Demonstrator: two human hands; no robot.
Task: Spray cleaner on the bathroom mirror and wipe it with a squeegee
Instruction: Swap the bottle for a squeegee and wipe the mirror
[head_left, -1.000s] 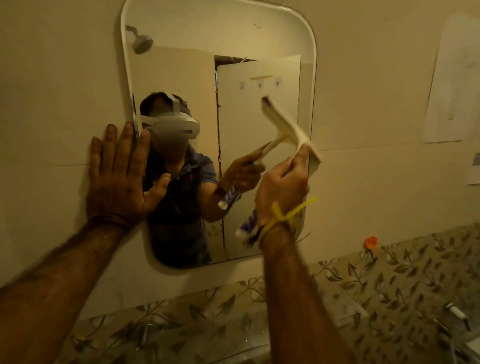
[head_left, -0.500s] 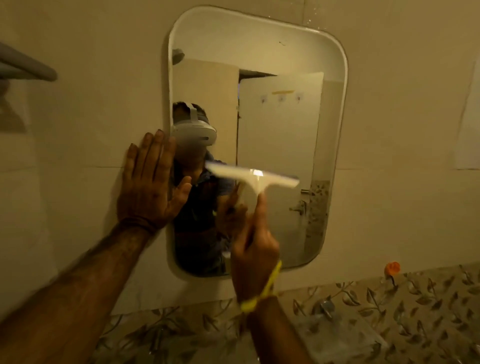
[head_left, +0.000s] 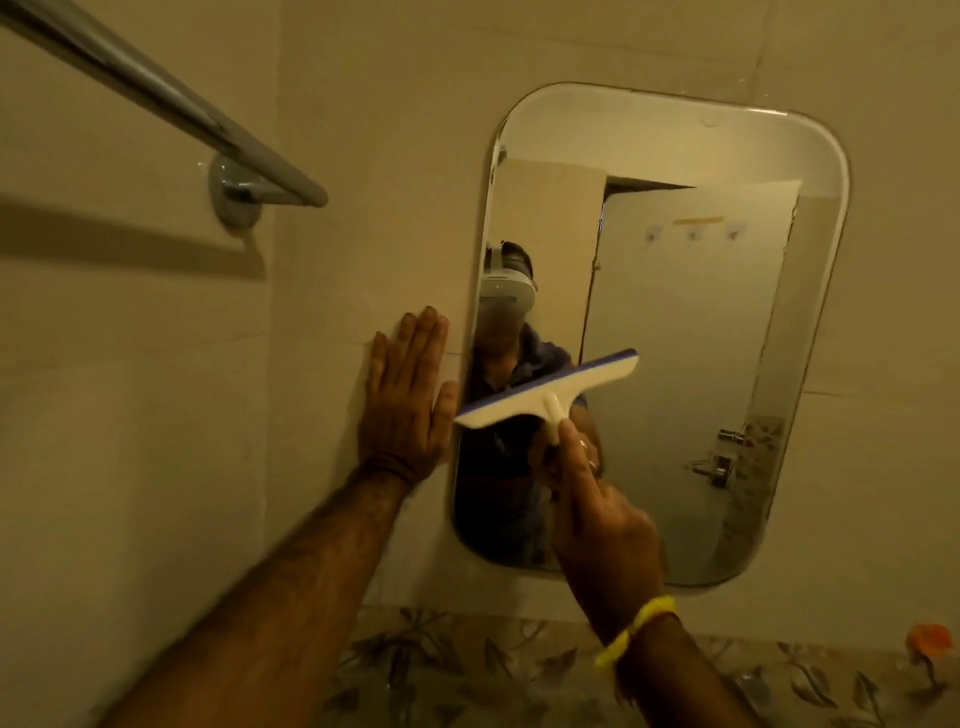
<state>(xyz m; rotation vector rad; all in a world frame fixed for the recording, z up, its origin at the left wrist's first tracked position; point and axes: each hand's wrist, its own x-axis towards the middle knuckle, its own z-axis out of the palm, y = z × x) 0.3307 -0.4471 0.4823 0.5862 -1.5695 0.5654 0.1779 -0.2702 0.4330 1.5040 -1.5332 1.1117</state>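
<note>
The left hand (head_left: 404, 402) is pressed flat against the wall (head_left: 363, 156), just beside the left edge of the mirror (head_left: 727, 338). Its fingers (head_left: 415, 343) are held straight and together, pointing upward, and nothing is held; the thumb lies at the mirror's edge.

The right hand (head_left: 602, 514) is raised in front of the lower part of the mirror. Its fingers are curled round the handle of the squeegee (head_left: 545, 392), which is gripped from below. The squeegee's white head is tilted, its right end higher than its left, and a blue blade strip is seen along its upper edge. The head lies across the lower left area of the glass, its left end close to the left thumb. Whether the blade is touching the glass cannot be told.

A yellow band (head_left: 634, 629) is worn on the right wrist. A metal rail (head_left: 171, 109) is fixed to the wall at upper left. Leaf-patterned tile (head_left: 467, 670) runs below the mirror.
</note>
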